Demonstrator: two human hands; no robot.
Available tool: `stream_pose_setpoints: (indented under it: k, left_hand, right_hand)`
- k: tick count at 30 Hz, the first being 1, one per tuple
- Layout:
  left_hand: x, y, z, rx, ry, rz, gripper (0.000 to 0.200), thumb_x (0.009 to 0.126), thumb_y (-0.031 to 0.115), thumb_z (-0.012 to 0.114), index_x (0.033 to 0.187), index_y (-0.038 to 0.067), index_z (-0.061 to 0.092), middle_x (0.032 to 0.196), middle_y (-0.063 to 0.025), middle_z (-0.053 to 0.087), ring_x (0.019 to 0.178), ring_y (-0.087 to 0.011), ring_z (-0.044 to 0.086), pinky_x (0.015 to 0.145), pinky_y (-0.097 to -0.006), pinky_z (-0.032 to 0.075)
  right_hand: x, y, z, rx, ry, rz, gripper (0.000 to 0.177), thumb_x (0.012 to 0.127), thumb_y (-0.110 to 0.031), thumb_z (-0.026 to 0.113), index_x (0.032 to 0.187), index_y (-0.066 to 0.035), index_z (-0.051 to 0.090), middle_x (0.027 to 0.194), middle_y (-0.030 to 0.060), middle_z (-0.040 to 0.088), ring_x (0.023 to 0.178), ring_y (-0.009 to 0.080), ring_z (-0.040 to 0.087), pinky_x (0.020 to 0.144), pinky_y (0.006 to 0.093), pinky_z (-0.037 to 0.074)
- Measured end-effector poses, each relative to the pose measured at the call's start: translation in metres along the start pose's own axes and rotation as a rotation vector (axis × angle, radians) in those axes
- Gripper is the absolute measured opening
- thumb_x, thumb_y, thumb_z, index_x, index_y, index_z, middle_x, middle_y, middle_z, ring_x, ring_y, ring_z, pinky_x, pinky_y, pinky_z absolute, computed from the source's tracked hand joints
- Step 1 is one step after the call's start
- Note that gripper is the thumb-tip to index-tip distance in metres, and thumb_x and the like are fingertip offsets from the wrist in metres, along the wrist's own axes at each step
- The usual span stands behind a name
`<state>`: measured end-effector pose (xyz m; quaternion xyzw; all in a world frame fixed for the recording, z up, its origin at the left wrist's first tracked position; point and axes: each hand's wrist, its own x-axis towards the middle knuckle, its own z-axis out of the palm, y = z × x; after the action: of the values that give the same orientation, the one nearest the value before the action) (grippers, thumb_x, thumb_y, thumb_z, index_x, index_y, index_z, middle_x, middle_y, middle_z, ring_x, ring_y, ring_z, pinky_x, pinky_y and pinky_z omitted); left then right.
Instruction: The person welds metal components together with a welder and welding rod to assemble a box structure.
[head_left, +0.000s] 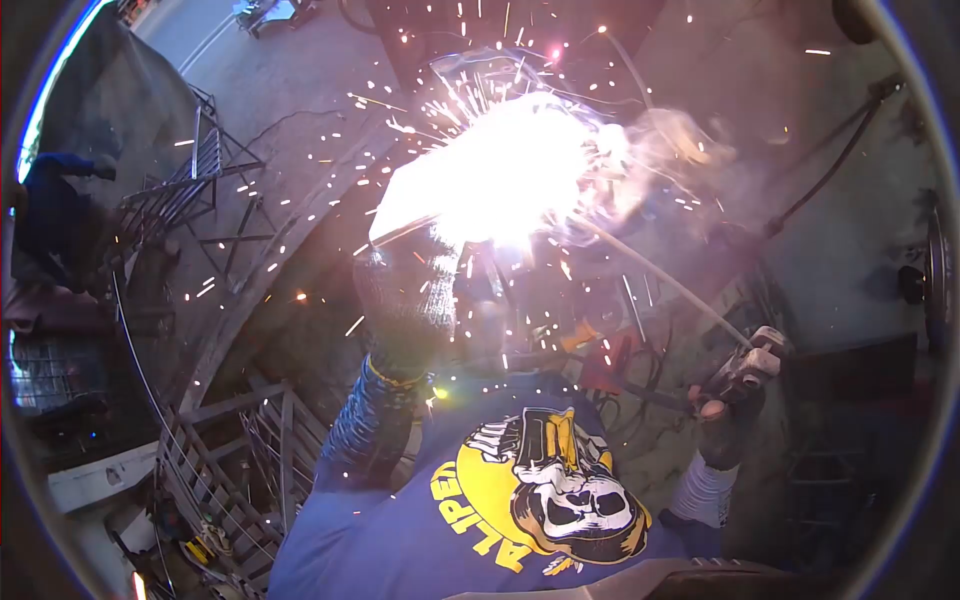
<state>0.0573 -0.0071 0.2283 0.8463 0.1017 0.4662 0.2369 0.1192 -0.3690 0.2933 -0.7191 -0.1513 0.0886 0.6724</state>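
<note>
My right hand (722,408), in a fingerless-looking dark glove with bare fingertips, is closed around an electrode holder (750,368). A thin welding electrode (672,283) is clamped in its jaws and slants up and left into a blinding white arc (520,165). My left hand (408,290), in a knitted grey glove, reaches up into the edge of that glare. Its fingers are washed out, and whatever it touches there is hidden. Sparks spray in all directions, and smoke (680,140) drifts to the right of the arc.
Metal frames with bars (205,165) stand at the left, and a slatted metal frame (235,450) lies at the lower left. Another person's dark sleeve (70,168) shows at the far left. A dark cable or rod (830,165) slants across the upper right.
</note>
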Motion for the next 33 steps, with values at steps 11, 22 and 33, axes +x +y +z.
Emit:
stream_pose_setpoints:
  k: [11,22,33]
  left_hand:
    - [0.033,0.034,-0.007,-0.705,-0.012,-0.584,0.018,0.095,0.013,0.067,0.102,-0.004,0.066,0.083,-0.0086,0.07,0.073,-0.0128,0.065,0.065,-0.0286,0.051]
    - [0.031,0.03,-0.006,-0.734,-0.017,-0.54,0.019,0.096,0.01,0.065,0.109,-0.004,0.064,0.089,-0.0092,0.07,0.077,-0.0126,0.064,0.068,-0.028,0.052]
    - [0.024,0.028,-0.003,-0.755,-0.008,-0.544,0.021,0.096,0.007,0.064,0.113,-0.004,0.063,0.094,-0.008,0.07,0.08,-0.0116,0.063,0.069,-0.0273,0.052]
  right_hand:
    - [0.01,0.001,0.011,0.109,0.07,-0.066,0.052,0.079,-0.043,0.081,0.101,-0.002,0.057,0.078,0.0057,0.061,0.066,0.0169,0.06,0.06,0.0286,0.051]
    - [0.008,0.007,0.009,0.156,0.115,-0.069,0.053,0.075,-0.045,0.085,0.093,-0.004,0.058,0.079,0.009,0.061,0.067,0.0197,0.06,0.058,0.0313,0.051]
    - [0.007,0.004,0.011,0.12,0.097,-0.049,0.055,0.071,-0.049,0.087,0.089,-0.006,0.059,0.076,0.0073,0.061,0.065,0.0188,0.061,0.056,0.0318,0.052]
